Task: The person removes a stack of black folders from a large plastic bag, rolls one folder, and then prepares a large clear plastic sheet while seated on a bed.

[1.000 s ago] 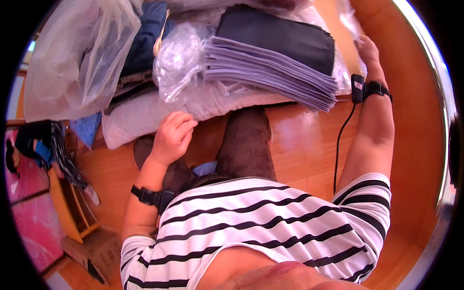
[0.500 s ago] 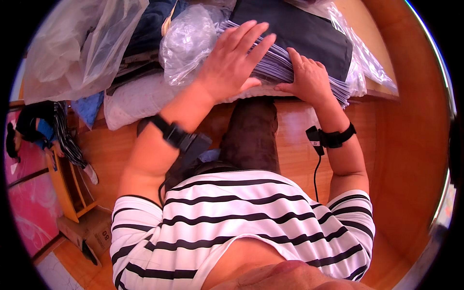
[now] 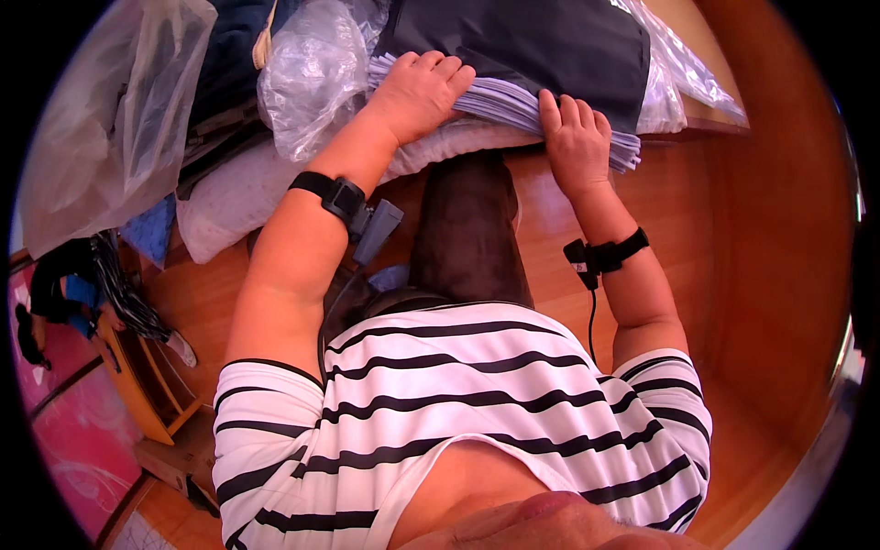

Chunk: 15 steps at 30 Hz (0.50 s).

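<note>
A stack of thin, pale lilac sheets [image 3: 504, 103] lies at the far side, its layered edge facing me. Over it is a smooth dark cover or cloth [image 3: 532, 41]; I cannot tell whether it is joined to the sheets. My left hand [image 3: 423, 96] is closed on the left part of the near edge, fingers curled over the top. Toward the right end, my right hand [image 3: 576, 142] grips the same edge, its fingers bent over it and the thumb side hidden. A crumpled clear plastic bag [image 3: 312, 78] sits beside my left hand.
A pale cushion or padded cloth [image 3: 229, 197] lies under the stack. Sheer plastic [image 3: 119, 119] and dark clothes [image 3: 238, 55] are piled at the far left. Another person [image 3: 82, 284] bends by a wooden frame [image 3: 151, 385] at left. More clear plastic [image 3: 674, 64] lies at right.
My left hand has come down from raised, spread fingers to close on the stack's edge. My right hand's fingers have curled over it too. The view has shifted slightly.
</note>
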Each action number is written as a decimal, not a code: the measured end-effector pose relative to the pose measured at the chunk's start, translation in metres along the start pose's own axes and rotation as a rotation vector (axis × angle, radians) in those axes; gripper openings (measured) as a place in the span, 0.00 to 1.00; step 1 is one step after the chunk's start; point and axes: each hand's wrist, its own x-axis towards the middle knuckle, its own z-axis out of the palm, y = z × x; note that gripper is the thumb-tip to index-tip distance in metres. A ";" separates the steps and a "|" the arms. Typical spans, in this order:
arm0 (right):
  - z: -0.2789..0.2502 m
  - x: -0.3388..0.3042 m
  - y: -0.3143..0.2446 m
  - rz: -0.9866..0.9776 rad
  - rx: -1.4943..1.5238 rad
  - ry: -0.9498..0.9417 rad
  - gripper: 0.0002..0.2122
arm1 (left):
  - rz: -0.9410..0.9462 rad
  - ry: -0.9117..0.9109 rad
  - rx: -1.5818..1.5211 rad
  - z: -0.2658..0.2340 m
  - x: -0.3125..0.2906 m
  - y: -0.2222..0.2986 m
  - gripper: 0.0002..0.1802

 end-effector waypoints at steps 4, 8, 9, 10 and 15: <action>0.003 0.008 0.015 -0.068 0.105 -0.052 0.11 | 0.025 0.046 -0.014 0.006 0.000 -0.005 0.31; 0.008 0.021 0.036 -0.110 0.222 -0.147 0.11 | -0.006 0.063 -0.043 -0.003 0.003 -0.003 0.32; 0.010 0.023 0.040 -0.119 0.246 -0.169 0.14 | -0.023 0.055 -0.041 -0.005 0.005 -0.001 0.33; 0.011 0.023 0.043 -0.125 0.274 -0.163 0.16 | -0.038 0.024 -0.025 -0.005 0.008 0.001 0.32; -0.001 0.018 0.029 -0.063 0.304 -0.175 0.27 | -0.038 -0.042 0.064 0.000 0.021 -0.002 0.26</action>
